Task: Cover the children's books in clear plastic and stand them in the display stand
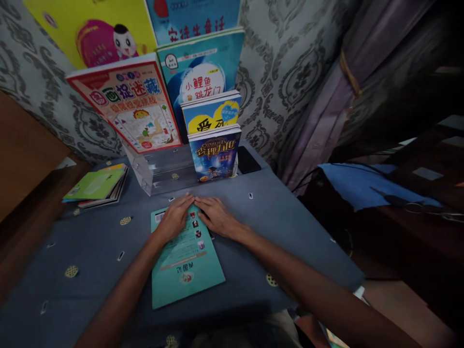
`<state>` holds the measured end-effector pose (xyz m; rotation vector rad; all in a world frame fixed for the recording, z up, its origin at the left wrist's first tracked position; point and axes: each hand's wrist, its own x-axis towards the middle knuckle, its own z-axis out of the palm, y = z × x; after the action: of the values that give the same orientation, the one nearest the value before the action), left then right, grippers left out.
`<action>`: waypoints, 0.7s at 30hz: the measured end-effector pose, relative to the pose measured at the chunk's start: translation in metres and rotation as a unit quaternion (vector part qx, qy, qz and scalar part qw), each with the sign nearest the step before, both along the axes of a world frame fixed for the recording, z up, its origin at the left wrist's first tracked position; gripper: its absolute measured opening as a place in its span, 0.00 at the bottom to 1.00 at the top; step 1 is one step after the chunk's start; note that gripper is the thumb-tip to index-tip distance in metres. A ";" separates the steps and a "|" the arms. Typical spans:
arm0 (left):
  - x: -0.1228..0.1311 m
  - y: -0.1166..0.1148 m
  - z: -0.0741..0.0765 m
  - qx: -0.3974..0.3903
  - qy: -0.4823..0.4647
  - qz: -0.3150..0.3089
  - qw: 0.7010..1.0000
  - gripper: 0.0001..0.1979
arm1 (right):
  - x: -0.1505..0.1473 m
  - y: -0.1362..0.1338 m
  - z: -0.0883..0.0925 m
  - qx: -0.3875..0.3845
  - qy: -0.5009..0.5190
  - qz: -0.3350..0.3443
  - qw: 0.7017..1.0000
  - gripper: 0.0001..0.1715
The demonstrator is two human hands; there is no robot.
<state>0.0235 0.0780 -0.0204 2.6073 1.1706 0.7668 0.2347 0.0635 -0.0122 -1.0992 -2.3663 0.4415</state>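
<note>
A teal book [206, 270] lies flat on the cloth-covered table in front of me, its printing upside down to my view. My left hand [177, 218] rests palm-down over its far end, fingers stretched out. My right hand [218, 218] comes in at the book's far right corner, its fingers extended and its palm down. Both hands' fingertips meet near the far edge. Part of the book is hidden under the hands. Just beyond them stands a clear acrylic rack [145, 174].
The rack holds several upright books, among them a dark blue book [213, 154] and a red-bordered book [145, 111]. A small stack with a green book [94, 184] lies at the left. A black phone-like slab [248, 159] lies behind right. A patterned wall and a purple curtain [326, 106] stand behind.
</note>
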 end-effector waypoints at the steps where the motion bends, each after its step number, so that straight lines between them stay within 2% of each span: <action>1: 0.000 0.000 0.000 0.001 -0.002 0.000 1.000 0.23 | 0.000 0.000 0.000 0.000 -0.002 0.001 1.000 0.25; 10: 0.002 -0.007 -0.002 0.050 0.024 0.025 0.998 0.22 | 0.000 -0.006 -0.002 0.007 -0.022 0.002 1.000 0.27; 21: 0.003 -0.013 0.001 0.068 0.039 -0.007 0.997 0.21 | 0.004 -0.019 -0.007 0.031 0.034 0.011 0.999 0.25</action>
<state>0.0266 0.0649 -0.0199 2.7763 1.1568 0.7732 0.2389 0.0444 -0.0195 -1.0154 -2.3177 0.4038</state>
